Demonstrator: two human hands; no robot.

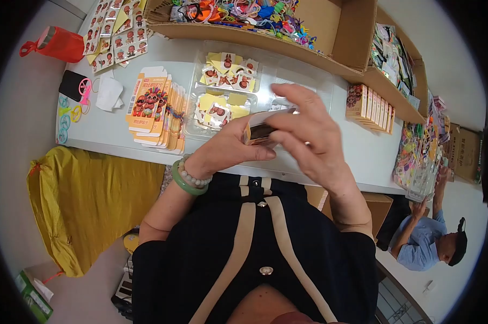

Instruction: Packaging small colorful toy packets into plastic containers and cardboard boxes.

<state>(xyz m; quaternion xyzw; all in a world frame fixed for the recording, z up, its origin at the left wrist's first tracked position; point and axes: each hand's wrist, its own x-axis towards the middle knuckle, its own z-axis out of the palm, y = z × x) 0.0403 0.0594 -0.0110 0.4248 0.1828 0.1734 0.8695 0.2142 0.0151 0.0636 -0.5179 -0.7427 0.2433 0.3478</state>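
Observation:
My left hand (pixel 228 144) is closed around a small printed carton (pixel 255 132), whose open end and pale flap face my right hand. At that opening, my right hand (pixel 311 132) has its fingers apart, with the fingertips touching or very near the carton's edge. I see nothing held in it. Just beyond my hands, a clear plastic tray (pixel 187 127) holds cut sticker pieces (pixel 218 112) in its compartments. Left of the tray lies a stack of flattened orange cartons (pixel 149 108) printed with cartoon figures.
A cardboard box (pixel 265 35) of colourful trinkets stands along the back; a second box (pixel 395 70) holds packets. Filled cartons (pixel 369 108) stand in a row at right. Scissors (pixel 85 89), a phone (pixel 71 85) and a red pouch (pixel 60 44) lie left. A co-worker (pixel 425 240) works at far right.

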